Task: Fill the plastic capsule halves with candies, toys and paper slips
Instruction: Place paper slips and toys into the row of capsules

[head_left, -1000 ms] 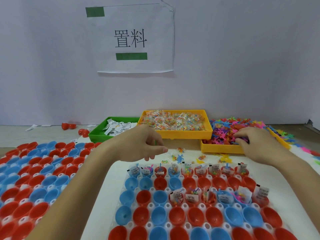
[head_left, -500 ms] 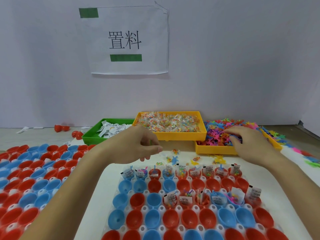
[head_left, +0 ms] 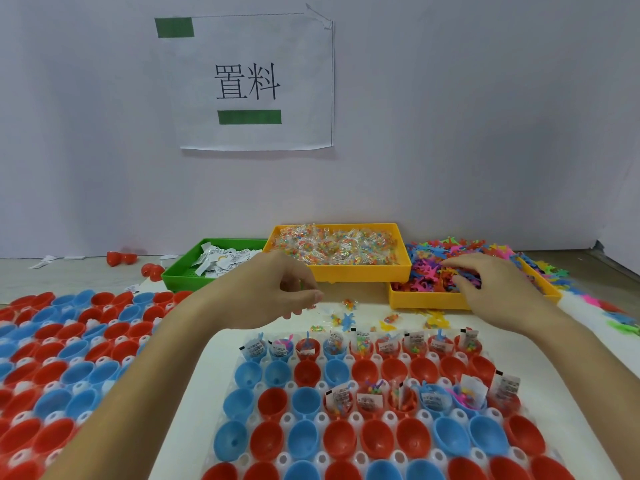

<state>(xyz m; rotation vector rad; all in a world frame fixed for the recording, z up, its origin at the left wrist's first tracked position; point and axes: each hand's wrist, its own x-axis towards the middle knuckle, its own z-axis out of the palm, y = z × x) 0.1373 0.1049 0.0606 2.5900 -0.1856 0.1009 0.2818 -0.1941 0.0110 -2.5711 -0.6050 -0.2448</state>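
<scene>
A white tray (head_left: 353, 419) of red and blue capsule halves lies in front of me; its far row and part of the third row hold slips, candies and toys. My left hand (head_left: 277, 289) hovers above the tray's far left corner, its fingers curled round something small, with a green bit showing. My right hand (head_left: 498, 289) reaches into the pile of coloured plastic toys (head_left: 433, 268) in a yellow tray (head_left: 429, 301), fingertips and thumb closing on a toy. Behind are a yellow tray (head_left: 360, 273) of wrapped candies (head_left: 339, 244) and a green tray (head_left: 180, 284) of paper slips (head_left: 221, 261).
A second mat of empty red and blue halves (head_left: 69, 358) covers the table on the left. Loose toys and candies (head_left: 346, 318) lie between the trays and the filling tray. Spilled toys (head_left: 616, 317) lie at the right edge. A paper sign (head_left: 256, 81) hangs on the wall.
My right hand's fingers have worked a little further left into the toy pile. My left hand stays curled in about the same place. The view has shifted slightly.
</scene>
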